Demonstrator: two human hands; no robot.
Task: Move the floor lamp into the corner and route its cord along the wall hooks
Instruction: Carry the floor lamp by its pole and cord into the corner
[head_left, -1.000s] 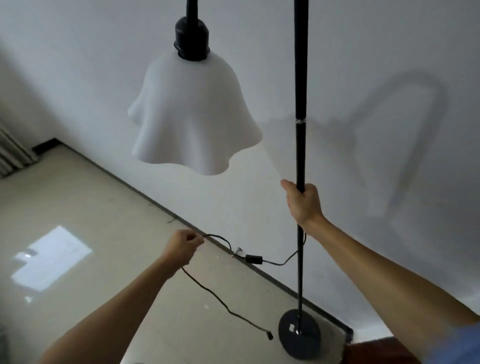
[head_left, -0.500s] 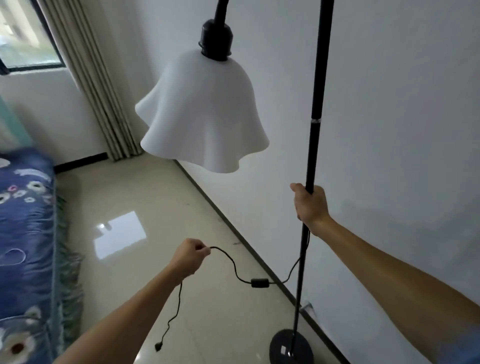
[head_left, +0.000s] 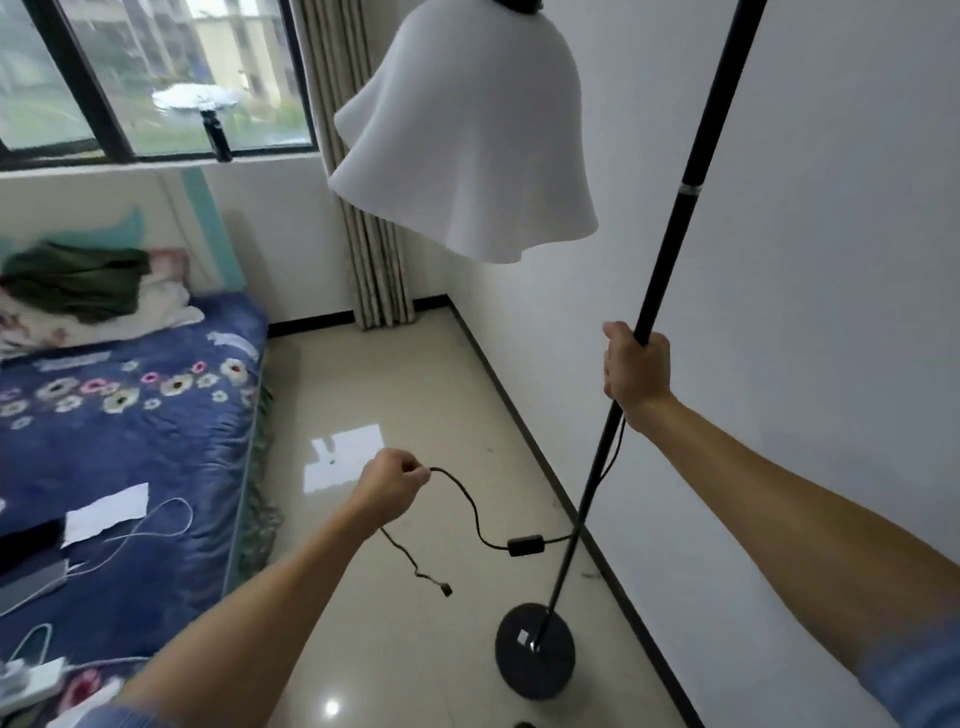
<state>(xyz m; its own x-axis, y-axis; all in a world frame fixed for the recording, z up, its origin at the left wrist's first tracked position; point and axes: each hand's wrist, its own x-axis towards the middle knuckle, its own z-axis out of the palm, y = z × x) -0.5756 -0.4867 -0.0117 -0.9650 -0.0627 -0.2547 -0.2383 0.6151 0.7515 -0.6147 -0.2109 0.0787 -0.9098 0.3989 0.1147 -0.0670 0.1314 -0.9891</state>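
Observation:
A black floor lamp pole (head_left: 675, 228) leans to the right, close to the white wall, with its round black base (head_left: 535, 657) low over the tiled floor. Its white wavy shade (head_left: 467, 135) hangs at the top centre. My right hand (head_left: 634, 369) is shut around the pole at mid height. My left hand (head_left: 389, 486) is shut on the black cord (head_left: 470, 506), which loops down to an inline switch (head_left: 525, 545) and on to the pole. The cord's free end with its plug (head_left: 445, 590) dangles below my left hand. No wall hooks show.
A bed with a blue flowered cover (head_left: 130, 441) fills the left side, with papers and white cables on it. A window (head_left: 150, 78) and a striped curtain (head_left: 374, 270) mark the far corner. A dark skirting board (head_left: 519, 431) runs along the right wall.
My view has swung left from the wall toward the window, bed and far corner. The lamp and both hands have come along, and the cord's plug has lifted off the floor.

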